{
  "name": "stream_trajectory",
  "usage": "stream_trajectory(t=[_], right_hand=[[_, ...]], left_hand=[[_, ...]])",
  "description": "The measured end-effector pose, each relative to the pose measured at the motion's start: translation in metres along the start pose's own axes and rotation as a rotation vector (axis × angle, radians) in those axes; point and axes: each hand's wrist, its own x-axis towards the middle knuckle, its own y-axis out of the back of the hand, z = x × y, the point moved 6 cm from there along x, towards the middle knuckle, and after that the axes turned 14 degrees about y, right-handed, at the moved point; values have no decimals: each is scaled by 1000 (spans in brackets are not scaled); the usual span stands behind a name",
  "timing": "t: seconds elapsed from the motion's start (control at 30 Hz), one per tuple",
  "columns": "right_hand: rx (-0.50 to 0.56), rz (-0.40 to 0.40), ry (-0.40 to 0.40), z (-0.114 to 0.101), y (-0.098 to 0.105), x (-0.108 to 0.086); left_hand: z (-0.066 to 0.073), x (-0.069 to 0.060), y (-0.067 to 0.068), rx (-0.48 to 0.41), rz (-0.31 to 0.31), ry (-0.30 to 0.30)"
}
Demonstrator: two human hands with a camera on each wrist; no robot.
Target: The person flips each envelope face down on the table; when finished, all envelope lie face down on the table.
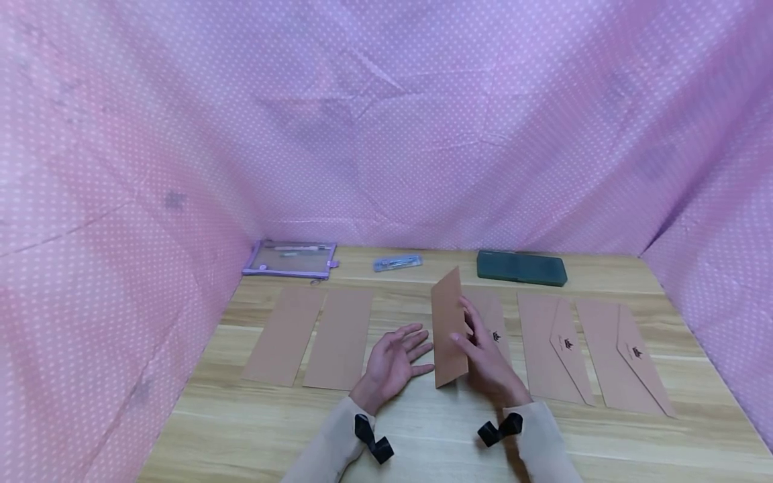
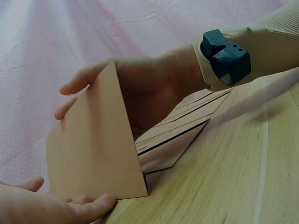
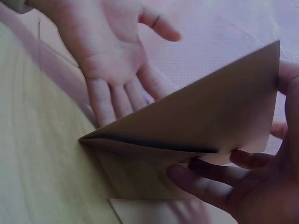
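A brown kraft envelope [image 1: 448, 329] stands up on its edge above the middle of the table, held in my right hand [image 1: 492, 362]. The thumb lies on its left face and the fingers are on its other side. The right wrist view shows a dark gap along a fold of the envelope [image 3: 201, 116]. My left hand [image 1: 392, 362] is palm up with its fingers spread and holds nothing. Its fingertips are at the envelope's lower edge; the left wrist view shows them [image 2: 100, 205] overlapping it, though contact is unclear.
Two plain brown envelopes [image 1: 339, 339] lie on the left. Several with crown-printed flaps [image 1: 552, 349] lie on the right, one partly behind my right hand. Along the back are a purple-edged zip pouch [image 1: 290, 273] with pens, a small blue packet [image 1: 396, 262] and a dark green case [image 1: 521, 267].
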Motion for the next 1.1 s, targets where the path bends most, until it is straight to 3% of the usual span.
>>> stream_trajectory(t=[0.37,0.73,1.1], right_hand=[[38,-27,-37,0,12,-2],[24,46,-95,0,23,-3],[198,126,-60,1,23,-1]], left_hand=[[-1,1,0,21,-3,-15],[-4,7,7,138,125,-92],[-11,8,5,231,207,-112]])
